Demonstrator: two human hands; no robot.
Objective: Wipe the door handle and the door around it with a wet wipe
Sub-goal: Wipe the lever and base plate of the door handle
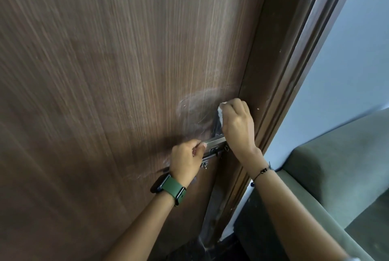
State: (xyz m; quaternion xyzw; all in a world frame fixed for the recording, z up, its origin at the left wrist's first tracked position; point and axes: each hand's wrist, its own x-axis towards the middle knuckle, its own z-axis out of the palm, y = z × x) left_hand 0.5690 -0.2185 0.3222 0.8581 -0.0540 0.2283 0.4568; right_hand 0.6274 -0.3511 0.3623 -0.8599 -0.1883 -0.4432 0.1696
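A dark brown wooden door fills most of the view. Its metal lever handle juts out near the right edge, above a metal lock plate with a latch. My left hand grips the end of the handle. My right hand holds a white wet wipe bunched in its fingers and presses it on the door and handle plate just above the lever. Damp curved smears show on the wood left of the wipe.
The brown door frame runs up the right side of the door. Beyond it is a pale blue wall. A dark green sofa stands close at the lower right, beside my right forearm.
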